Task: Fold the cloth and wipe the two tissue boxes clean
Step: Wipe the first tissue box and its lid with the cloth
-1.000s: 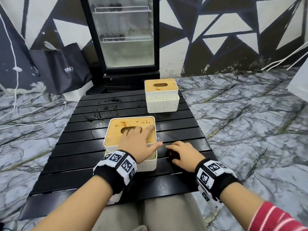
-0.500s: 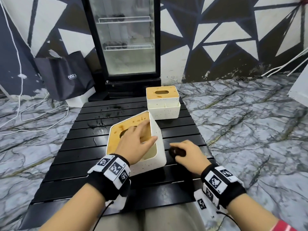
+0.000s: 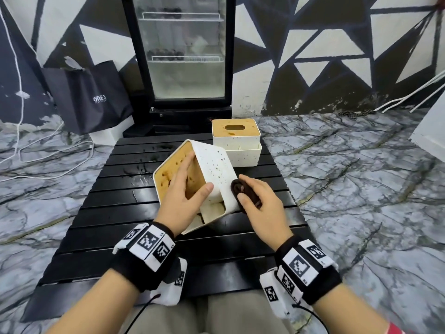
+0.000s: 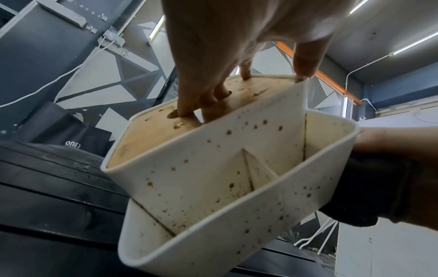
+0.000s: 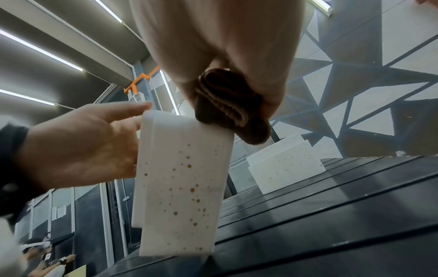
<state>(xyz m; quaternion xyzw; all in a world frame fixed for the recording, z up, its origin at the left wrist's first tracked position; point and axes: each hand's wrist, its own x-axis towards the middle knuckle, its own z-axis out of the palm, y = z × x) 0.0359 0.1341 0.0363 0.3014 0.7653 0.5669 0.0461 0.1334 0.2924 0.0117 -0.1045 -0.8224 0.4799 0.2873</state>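
A white tissue box (image 3: 212, 169) with a wooden lid and brown spots is tipped up on the black slatted table (image 3: 115, 213). My left hand (image 3: 183, 196) grips it, fingers in the lid slot (image 4: 201, 105) and thumb over the box's edge. My right hand (image 3: 260, 203) holds a folded dark brown cloth (image 3: 243, 189) against the box's spotted right side (image 5: 187, 180). In the right wrist view the cloth (image 5: 229, 108) sits bunched between thumb and fingers at the box's upper edge. A second white tissue box (image 3: 236, 141) stands upright at the table's far end.
A glass-door fridge (image 3: 183, 56) stands behind the table, with a black shopping bag (image 3: 89, 97) to its left. White cables (image 3: 48, 153) lie on the marble floor at left. A white panel (image 3: 431, 133) leans at far right.
The near box has gone from flat on the table to steeply tilted onto its left edge. My right hand with the cloth rose from the table to the box's right side.
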